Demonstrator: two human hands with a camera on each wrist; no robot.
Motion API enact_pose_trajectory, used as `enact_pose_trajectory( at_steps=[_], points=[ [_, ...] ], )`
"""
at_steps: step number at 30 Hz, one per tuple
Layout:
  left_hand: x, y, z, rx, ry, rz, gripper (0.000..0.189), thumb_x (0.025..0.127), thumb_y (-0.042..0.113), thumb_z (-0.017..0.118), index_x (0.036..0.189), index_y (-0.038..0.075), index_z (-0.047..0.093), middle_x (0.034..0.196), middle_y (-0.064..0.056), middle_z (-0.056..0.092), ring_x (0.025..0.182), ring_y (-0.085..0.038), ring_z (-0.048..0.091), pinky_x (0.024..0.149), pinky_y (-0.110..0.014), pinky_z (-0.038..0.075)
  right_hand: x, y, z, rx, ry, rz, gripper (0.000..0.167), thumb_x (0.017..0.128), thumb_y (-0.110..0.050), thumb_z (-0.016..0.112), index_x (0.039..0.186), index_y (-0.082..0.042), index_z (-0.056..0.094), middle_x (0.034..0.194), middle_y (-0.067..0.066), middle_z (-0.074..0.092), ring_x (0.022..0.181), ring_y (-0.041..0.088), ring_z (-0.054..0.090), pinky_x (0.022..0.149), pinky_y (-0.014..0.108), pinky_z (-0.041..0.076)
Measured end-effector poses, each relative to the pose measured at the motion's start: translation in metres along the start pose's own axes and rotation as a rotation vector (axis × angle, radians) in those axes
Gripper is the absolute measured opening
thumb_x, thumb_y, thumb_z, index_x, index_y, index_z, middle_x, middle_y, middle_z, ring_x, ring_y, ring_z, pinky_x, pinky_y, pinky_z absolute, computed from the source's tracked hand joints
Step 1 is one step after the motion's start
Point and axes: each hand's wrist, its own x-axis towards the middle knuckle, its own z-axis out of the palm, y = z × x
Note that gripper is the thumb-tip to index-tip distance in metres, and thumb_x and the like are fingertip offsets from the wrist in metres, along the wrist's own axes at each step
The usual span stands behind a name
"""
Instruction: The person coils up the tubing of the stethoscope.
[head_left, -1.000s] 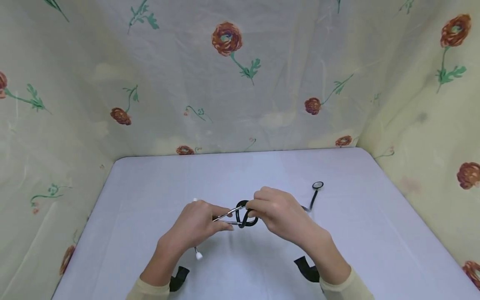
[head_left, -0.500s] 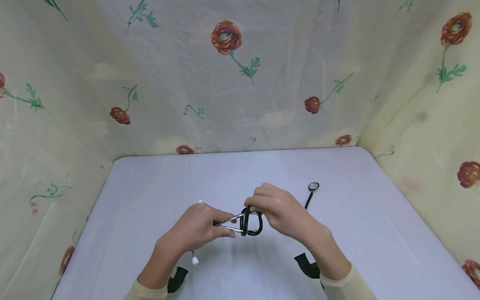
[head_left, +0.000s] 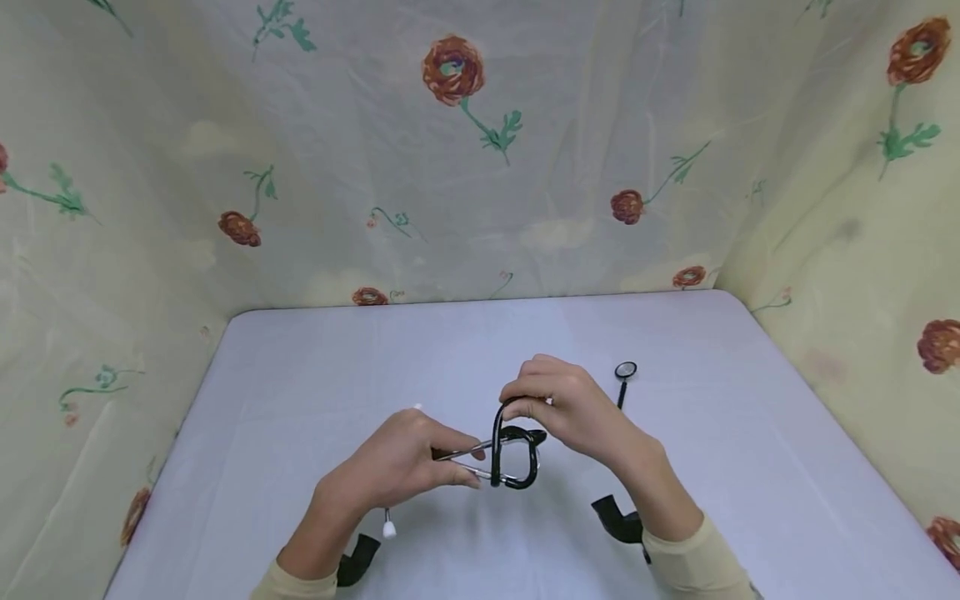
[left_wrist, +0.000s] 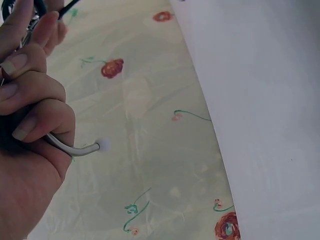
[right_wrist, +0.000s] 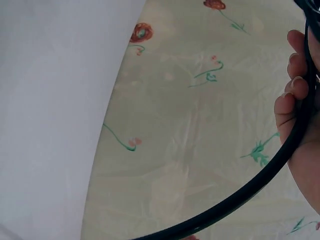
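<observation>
A stethoscope is held above the table in both hands. My left hand (head_left: 397,458) grips its metal ear tubes (head_left: 472,470); a white ear tip (head_left: 388,529) pokes out below the hand, and the left wrist view shows a bent metal tube (left_wrist: 75,150) leaving the curled fingers. Black tubing (head_left: 496,454) loops around the ear tubes just right of that hand. Between thumb and fingers, my right hand (head_left: 573,408) pinches the upper part of this loop. Beyond the right hand, the round chest piece (head_left: 626,371) shows on its length of tubing. In the right wrist view, tubing (right_wrist: 240,197) curves past the palm.
A white-covered table (head_left: 300,367) lies beneath the hands. Curtains with a floral print (head_left: 480,208) enclose its back and sides. Curved black pieces show beside each forearm, one at the left (head_left: 357,562) and one at the right (head_left: 618,522).
My right hand has drawn the tubing up into a taller loop around the ear tubes. Left hand and coil have shifted slightly right and down; the chest piece has moved a little left.
</observation>
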Motion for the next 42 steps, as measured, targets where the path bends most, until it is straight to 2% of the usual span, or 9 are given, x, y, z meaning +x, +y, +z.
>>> enact_pose_trajectory(
  at_steps=[3, 6, 14, 22, 26, 29, 36, 39, 42],
  points=[
    [0.0, 0.002, -0.002, 0.006, 0.016, 0.013, 0.028, 0.082, 0.041, 0.078, 0.109, 0.032, 0.077, 0.095, 0.023, 0.075, 0.058, 0.01, 0.056, 0.104, -0.052, 0.044, 0.0, 0.001, 0.001, 0.025, -0.016, 0.028, 0.012, 0.085, -0.008, 0.075, 0.096, -0.012, 0.076, 0.082, -0.008, 0.065, 0.078, 0.003, 0.05, 0.067, 0.019, 0.045],
    [-0.001, 0.003, -0.004, -0.007, 0.02, 0.028, 0.029, 0.082, 0.041, 0.078, 0.109, 0.03, 0.077, 0.096, 0.021, 0.075, 0.061, 0.012, 0.059, 0.111, -0.064, 0.033, 0.0, 0.003, 0.003, 0.03, -0.03, 0.067, 0.013, 0.089, -0.005, 0.07, 0.1, -0.012, 0.076, 0.084, -0.007, 0.066, 0.08, 0.004, 0.052, 0.07, 0.021, 0.047],
    [-0.001, 0.005, -0.003, -0.089, 0.026, 0.077, 0.021, 0.082, 0.045, 0.077, 0.102, 0.037, 0.077, 0.089, 0.026, 0.073, 0.051, 0.007, 0.044, 0.112, -0.069, 0.025, -0.003, 0.009, 0.009, 0.109, -0.045, 0.128, 0.013, 0.092, -0.009, 0.067, 0.101, -0.013, 0.076, 0.085, -0.006, 0.069, 0.082, 0.006, 0.055, 0.073, 0.023, 0.049],
    [-0.003, 0.008, -0.003, -0.068, 0.083, 0.088, 0.032, 0.08, 0.041, 0.08, 0.109, 0.028, 0.078, 0.094, 0.016, 0.076, 0.057, 0.01, 0.054, 0.111, -0.066, 0.031, -0.008, 0.012, 0.015, 0.155, -0.039, 0.179, 0.008, 0.091, -0.013, 0.069, 0.095, -0.012, 0.076, 0.079, -0.006, 0.066, 0.076, 0.006, 0.052, 0.066, 0.021, 0.048],
    [-0.003, 0.008, -0.005, -0.083, 0.121, 0.11, 0.034, 0.08, 0.039, 0.08, 0.11, 0.024, 0.077, 0.097, 0.012, 0.077, 0.057, 0.009, 0.054, 0.092, -0.04, 0.054, -0.01, 0.013, 0.017, 0.169, -0.031, 0.208, 0.008, 0.091, -0.013, 0.07, 0.095, -0.012, 0.077, 0.078, -0.005, 0.066, 0.075, 0.006, 0.053, 0.065, 0.021, 0.047],
    [-0.004, 0.008, -0.006, -0.115, 0.13, 0.128, 0.033, 0.082, 0.037, 0.079, 0.111, 0.021, 0.077, 0.099, 0.01, 0.077, 0.061, 0.008, 0.057, 0.064, -0.021, 0.052, -0.011, 0.013, 0.018, 0.163, -0.032, 0.237, 0.009, 0.092, -0.012, 0.069, 0.095, -0.012, 0.077, 0.078, -0.005, 0.066, 0.074, 0.006, 0.054, 0.066, 0.022, 0.048],
    [-0.006, 0.009, -0.008, -0.146, 0.179, 0.088, 0.029, 0.083, 0.036, 0.078, 0.11, 0.025, 0.077, 0.086, 0.013, 0.076, 0.059, 0.005, 0.055, 0.053, -0.019, 0.048, -0.014, 0.007, 0.025, 0.13, -0.079, 0.357, 0.017, 0.094, -0.004, 0.064, 0.097, -0.014, 0.076, 0.081, -0.004, 0.067, 0.076, 0.007, 0.055, 0.068, 0.024, 0.049],
    [-0.005, 0.009, -0.008, -0.095, 0.227, 0.067, 0.025, 0.083, 0.037, 0.079, 0.106, 0.029, 0.078, 0.062, 0.019, 0.06, 0.051, 0.005, 0.042, 0.049, -0.017, 0.038, -0.014, 0.003, 0.026, 0.089, -0.079, 0.382, 0.011, 0.095, -0.007, 0.064, 0.092, -0.012, 0.073, 0.082, -0.004, 0.067, 0.075, 0.008, 0.054, 0.067, 0.024, 0.049],
    [-0.004, 0.009, -0.008, -0.029, 0.253, 0.063, 0.02, 0.083, 0.039, 0.078, 0.101, 0.03, 0.077, 0.054, 0.02, 0.037, 0.049, 0.005, 0.032, 0.047, -0.016, 0.03, -0.015, 0.001, 0.028, 0.058, -0.081, 0.405, 0.012, 0.095, -0.011, 0.064, 0.086, -0.01, 0.071, 0.081, -0.003, 0.065, 0.073, 0.01, 0.054, 0.066, 0.024, 0.049]
  ],
)
